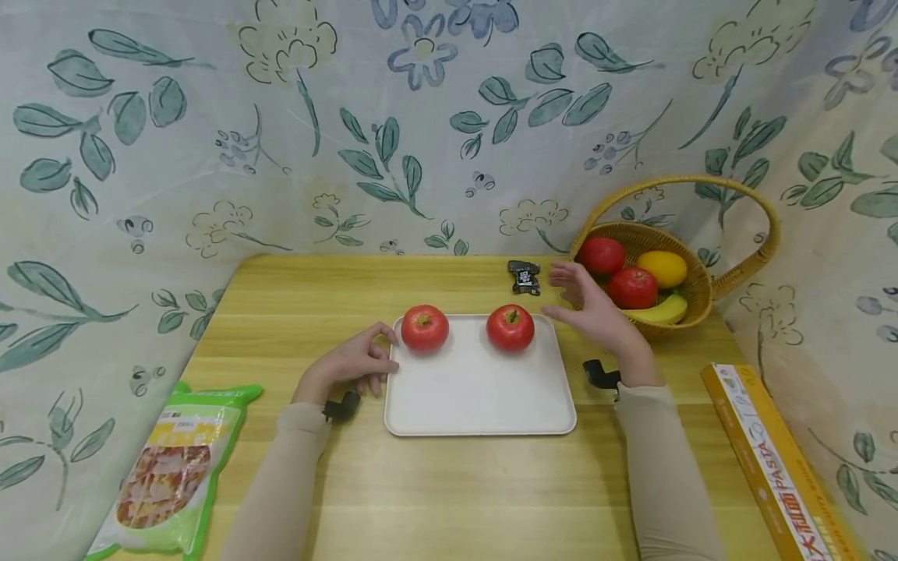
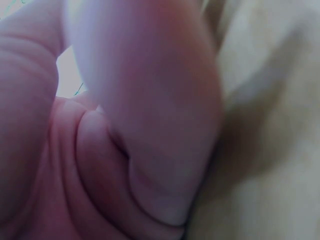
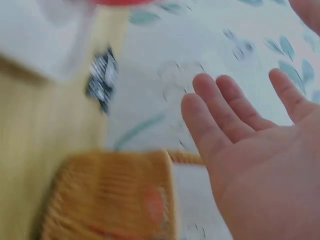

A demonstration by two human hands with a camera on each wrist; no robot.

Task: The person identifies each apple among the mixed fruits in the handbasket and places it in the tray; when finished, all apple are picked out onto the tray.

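Note:
A white rectangular tray [image 1: 480, 397] carries two round red tomato-like fruits, the left one [image 1: 425, 329] and the right one [image 1: 510, 327], near its far corners. My left hand [image 1: 354, 360] holds the tray's left edge, fingertips at the rim; its wrist view shows mostly curled fingers [image 2: 155, 115]. Between the tray's far right corner and the wicker basket [image 1: 694, 292], my right hand [image 1: 592, 308] hovers with fingers spread and nothing in it. Its palm [image 3: 270, 165] shows bare in the right wrist view. A small black-and-silver packet [image 1: 525, 278] lies just left of its fingertips.
Inside the basket are red fruits [image 1: 633, 288], a yellow fruit [image 1: 662, 269] and a banana [image 1: 659, 310]; its tall handle arches over them. A green-edged food bag [image 1: 168, 475] lies at the left, a pasta box [image 1: 772, 460] at the right. Patterned cloth [image 1: 393, 140] stands behind the table.

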